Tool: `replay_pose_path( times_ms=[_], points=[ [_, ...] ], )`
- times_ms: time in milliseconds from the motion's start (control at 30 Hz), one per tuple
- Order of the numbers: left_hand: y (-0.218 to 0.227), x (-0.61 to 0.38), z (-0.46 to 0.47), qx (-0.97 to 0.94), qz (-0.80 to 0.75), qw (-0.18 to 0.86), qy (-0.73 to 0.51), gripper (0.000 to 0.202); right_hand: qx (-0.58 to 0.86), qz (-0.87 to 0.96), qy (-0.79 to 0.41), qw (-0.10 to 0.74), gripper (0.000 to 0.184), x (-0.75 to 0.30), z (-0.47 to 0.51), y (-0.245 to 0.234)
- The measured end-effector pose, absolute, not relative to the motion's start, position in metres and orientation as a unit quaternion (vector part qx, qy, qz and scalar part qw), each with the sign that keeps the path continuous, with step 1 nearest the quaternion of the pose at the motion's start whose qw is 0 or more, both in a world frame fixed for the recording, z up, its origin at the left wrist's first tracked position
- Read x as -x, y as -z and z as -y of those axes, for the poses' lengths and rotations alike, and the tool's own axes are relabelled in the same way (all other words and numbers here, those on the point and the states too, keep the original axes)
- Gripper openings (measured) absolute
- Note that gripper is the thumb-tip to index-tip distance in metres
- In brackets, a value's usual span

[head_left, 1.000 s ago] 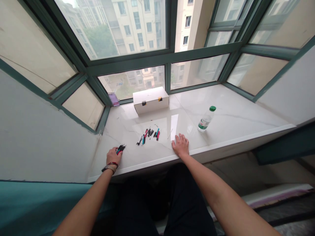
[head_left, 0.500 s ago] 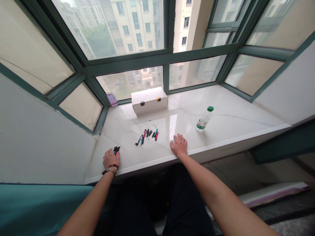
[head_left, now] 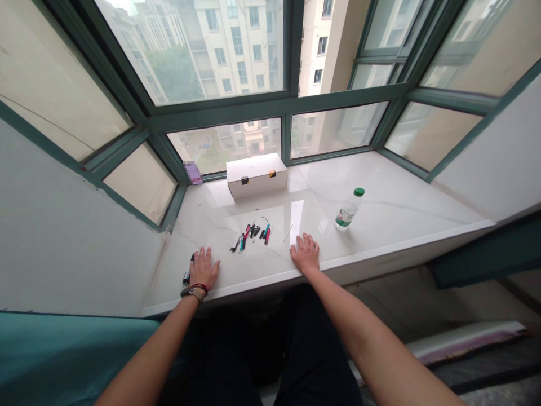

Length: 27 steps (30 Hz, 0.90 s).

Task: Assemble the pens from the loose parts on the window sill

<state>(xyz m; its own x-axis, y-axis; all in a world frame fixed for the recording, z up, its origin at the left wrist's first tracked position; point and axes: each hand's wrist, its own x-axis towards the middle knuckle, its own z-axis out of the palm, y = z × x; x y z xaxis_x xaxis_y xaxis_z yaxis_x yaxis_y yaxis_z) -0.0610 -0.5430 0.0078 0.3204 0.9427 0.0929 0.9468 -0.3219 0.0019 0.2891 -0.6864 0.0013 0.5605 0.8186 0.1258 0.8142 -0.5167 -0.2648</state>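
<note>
My left hand [head_left: 204, 269] lies flat and open on the white marble sill [head_left: 380, 208], fingers spread. A small bundle of pens [head_left: 187, 272] rests on the sill just left of it, touching or nearly touching the hand. My right hand [head_left: 305, 254] also lies flat and open near the sill's front edge. Between the two hands, a little farther back, is a loose scatter of several pens and pen parts [head_left: 252, 233] in black, red and teal. A thin white stick [head_left: 288, 232] lies just right of that scatter.
A white cardboard box [head_left: 256, 175] stands at the back by the window. A plastic bottle with a green cap [head_left: 349, 210] stands to the right. A small purple item [head_left: 194, 171] leans in the back left corner. Green window frames surround the sill.
My left hand let go of the bundle of pens, set it on the sill at the left, and spread flat beside it. The right hand stayed flat in place.
</note>
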Motion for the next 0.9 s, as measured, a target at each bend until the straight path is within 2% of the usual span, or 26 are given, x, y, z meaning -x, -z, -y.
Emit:
replay_pose_path(
  times_ms=[267,500,700,900],
  points=[
    [-0.022,-0.019,0.568,0.883,0.434,-0.091,0.157,0.032,0.870,0.477,-0.011,0.126,0.050,-0.288,0.688,-0.010],
    [-0.014,-0.061,0.587,0.863,0.443,-0.144,0.198,0.027,0.864,0.486,0.002,0.131,0.051,-0.289,0.687,-0.007],
    [-0.012,-0.111,0.583,0.848,0.465,-0.146,0.207,0.025,0.861,0.490,-0.001,0.134,0.052,-0.291,0.685,-0.003],
    [-0.010,-0.142,0.571,0.807,0.547,-0.147,0.167,0.027,0.860,0.495,-0.008,0.122,0.053,-0.294,0.685,-0.004]
  ],
)
